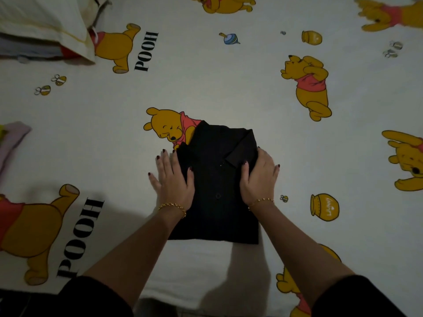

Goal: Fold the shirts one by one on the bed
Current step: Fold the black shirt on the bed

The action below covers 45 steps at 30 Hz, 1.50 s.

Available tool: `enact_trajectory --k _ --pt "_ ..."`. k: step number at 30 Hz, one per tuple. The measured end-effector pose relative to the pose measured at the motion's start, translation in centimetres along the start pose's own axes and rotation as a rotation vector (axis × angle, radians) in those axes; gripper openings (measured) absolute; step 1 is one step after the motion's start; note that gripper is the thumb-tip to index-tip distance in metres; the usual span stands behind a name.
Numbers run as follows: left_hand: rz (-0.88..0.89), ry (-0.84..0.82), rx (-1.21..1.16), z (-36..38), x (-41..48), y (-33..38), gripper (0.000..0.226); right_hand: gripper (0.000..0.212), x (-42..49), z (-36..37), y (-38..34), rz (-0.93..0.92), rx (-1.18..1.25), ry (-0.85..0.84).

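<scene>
A black buttoned shirt (217,179) lies folded into a narrow rectangle in the middle of the bed, its collar at the far end. My left hand (172,177) lies flat along the shirt's left edge, fingers straight, thumb on the fabric. My right hand (258,177) lies flat on the shirt's right edge just below the collar, thumb also resting on the cloth. Both hands press the sides of the fold.
The bed sheet (229,83) is white with cartoon bear prints. A pillow (41,21) lies at the far left corner over some folded clothes. A pale pink and lilac garment (11,143) sits at the left edge.
</scene>
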<state>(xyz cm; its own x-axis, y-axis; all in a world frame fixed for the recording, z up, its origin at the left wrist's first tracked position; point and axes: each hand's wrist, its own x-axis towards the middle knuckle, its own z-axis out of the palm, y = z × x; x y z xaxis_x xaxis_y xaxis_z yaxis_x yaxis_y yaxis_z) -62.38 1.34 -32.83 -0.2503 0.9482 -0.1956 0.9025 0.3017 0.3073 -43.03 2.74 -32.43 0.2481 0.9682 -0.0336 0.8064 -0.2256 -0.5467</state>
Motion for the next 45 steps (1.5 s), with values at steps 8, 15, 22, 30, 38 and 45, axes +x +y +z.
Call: enact_trajectory --k 8,15,22,30,38,45 --pt "0.362 0.152 -0.196 -3.8 6.6 5.6 0.033 0.045 7.2 -1.7 -2.6 0.303 -0.017 -0.147" --pt "0.413 -0.06 0.064 -3.4 9.8 7.3 0.034 0.032 9.8 -1.6 -4.0 0.403 0.129 -0.174" --pt "0.099 0.192 -0.313 -6.3 9.0 7.5 0.042 0.006 10.2 -2.6 -5.0 0.344 0.302 -0.098" --pt "-0.07 -0.057 -0.37 -5.2 10.3 4.8 0.028 0.022 10.7 -4.5 -4.4 0.377 0.196 -0.295" --pt "-0.182 -0.174 -0.554 -6.6 9.8 3.8 0.022 0.026 10.4 -6.3 -4.4 0.356 0.181 -0.317" --pt "-0.528 -0.571 -1.369 -8.6 10.0 3.8 0.03 0.027 9.9 -8.5 -5.0 0.683 0.904 -0.622"
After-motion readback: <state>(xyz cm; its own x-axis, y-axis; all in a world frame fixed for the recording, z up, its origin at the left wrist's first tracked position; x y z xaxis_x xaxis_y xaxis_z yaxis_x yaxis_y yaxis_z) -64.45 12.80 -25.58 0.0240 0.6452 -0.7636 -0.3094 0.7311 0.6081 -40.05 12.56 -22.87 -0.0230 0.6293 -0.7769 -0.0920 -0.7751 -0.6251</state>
